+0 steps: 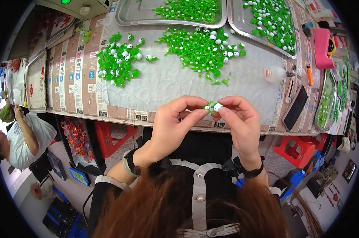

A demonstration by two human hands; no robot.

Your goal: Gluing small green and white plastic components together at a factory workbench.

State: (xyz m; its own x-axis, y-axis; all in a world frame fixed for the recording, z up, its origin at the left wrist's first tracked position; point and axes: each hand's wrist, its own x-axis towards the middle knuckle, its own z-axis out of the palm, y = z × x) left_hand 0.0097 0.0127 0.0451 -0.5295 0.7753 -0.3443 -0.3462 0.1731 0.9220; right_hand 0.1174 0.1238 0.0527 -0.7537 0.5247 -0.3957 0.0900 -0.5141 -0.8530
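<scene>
Just above the table's near edge, my two hands meet at the fingertips. My left hand (169,123) pinches a small green plastic piece (210,106) between thumb and forefinger. Against it, my right hand (243,123) pinches a small white ball with a dark spot (217,107), like a toy eyeball. The two parts touch; whether they are joined I cannot tell. Beyond my hands, a heap of bright green pieces with some white eyeballs (195,51) lies on the pale sheet (155,89). To its left is a smaller heap of green pieces with eyeballs (118,61).
Two metal trays, a middle one (167,24) and a right one (262,38), hold more such parts. At right are a clear bottle (275,74), a phone (295,108), an orange cutter (309,75) and a pink tape dispenser (323,49). Another person (30,139) sits at far left.
</scene>
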